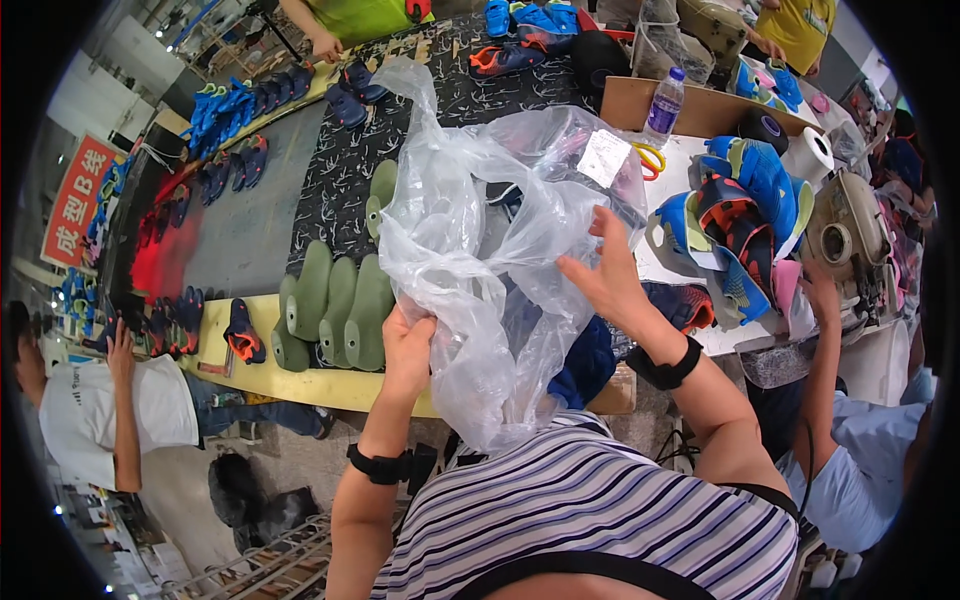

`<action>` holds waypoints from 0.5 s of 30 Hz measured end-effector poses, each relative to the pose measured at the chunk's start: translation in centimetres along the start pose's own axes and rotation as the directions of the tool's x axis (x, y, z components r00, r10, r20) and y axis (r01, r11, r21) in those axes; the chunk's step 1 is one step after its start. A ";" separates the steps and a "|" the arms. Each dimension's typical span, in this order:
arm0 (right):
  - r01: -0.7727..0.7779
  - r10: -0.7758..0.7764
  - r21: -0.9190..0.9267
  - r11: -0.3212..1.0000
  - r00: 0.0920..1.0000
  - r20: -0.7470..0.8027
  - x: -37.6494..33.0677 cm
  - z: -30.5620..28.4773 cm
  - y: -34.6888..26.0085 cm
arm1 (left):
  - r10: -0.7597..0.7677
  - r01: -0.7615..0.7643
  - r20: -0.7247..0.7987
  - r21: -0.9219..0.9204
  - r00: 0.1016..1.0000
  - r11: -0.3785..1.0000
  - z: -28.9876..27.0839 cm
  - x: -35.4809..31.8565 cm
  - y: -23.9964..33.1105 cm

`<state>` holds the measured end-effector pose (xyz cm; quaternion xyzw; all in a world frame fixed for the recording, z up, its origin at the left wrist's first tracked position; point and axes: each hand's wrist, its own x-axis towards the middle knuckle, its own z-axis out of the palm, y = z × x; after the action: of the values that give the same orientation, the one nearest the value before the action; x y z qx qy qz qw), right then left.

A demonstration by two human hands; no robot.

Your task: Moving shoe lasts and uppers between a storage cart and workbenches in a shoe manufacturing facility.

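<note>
A large clear plastic bag (440, 240), crumpled and loose, spreads in front of me from the table down to my striped shirt. My left hand (408, 350) is closed on its left side, thumb against the film. At the bag's right side my right hand (612, 275) is raised with thumb and fingers apart; whether it touches the film I cannot tell. A white label (604, 158) shows at the bag's far right. Some dark shoe parts show faintly through and below the plastic. Several green shoe lasts (338, 305) stand left of my left hand.
Blue and orange shoe uppers (740, 225) are heaped on the right beside a sewing machine (850, 225). A water bottle (664, 105) and yellow scissors (650, 160) lie beyond my right hand. Finished shoes (243, 330) line the yellow table edge on the left. Co-workers stand on both sides and opposite.
</note>
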<state>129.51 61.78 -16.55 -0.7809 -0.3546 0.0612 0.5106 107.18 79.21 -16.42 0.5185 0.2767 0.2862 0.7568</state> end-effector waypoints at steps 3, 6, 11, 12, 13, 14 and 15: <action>0.095 -0.100 -0.206 0.974 0.995 -0.011 1.7 1.3 3.0 | -0.020 0.020 0.025 -0.016 0.999 1.000 -0.3 -0.4 0.3; -0.183 0.201 -0.127 0.975 0.968 0.148 5.3 0.8 9.0 | -0.025 0.027 0.064 -0.036 0.998 0.999 0.3 -0.4 1.0; -0.142 0.290 0.676 0.723 0.951 -0.109 11.0 -4.8 4.6 | 0.052 -0.040 0.081 -0.137 0.995 0.990 1.5 -0.1 6.0; -0.005 0.239 0.728 0.686 0.946 -0.219 12.0 -6.0 2.3 | 0.053 -0.044 0.065 -0.132 0.997 0.990 1.8 -0.5 7.0; 0.146 0.067 0.690 0.709 0.960 -0.271 13.0 -8.3 2.5 | 0.160 -0.159 0.059 -0.018 0.985 0.987 2.6 -0.9 8.5; 0.256 -0.008 0.714 0.652 0.943 -0.332 13.4 -9.5 -0.7 | 0.267 -0.272 0.056 0.099 0.962 0.957 3.1 -1.3 9.6; 0.316 0.001 0.734 0.601 0.918 -0.397 14.0 -10.4 -1.5 | 0.259 -0.258 0.005 0.086 0.966 0.962 3.3 -1.3 10.0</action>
<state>143.90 62.92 -6.60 -0.4398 -0.2614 0.0211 0.8589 107.14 79.20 -5.82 0.5811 0.2212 0.3721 0.6891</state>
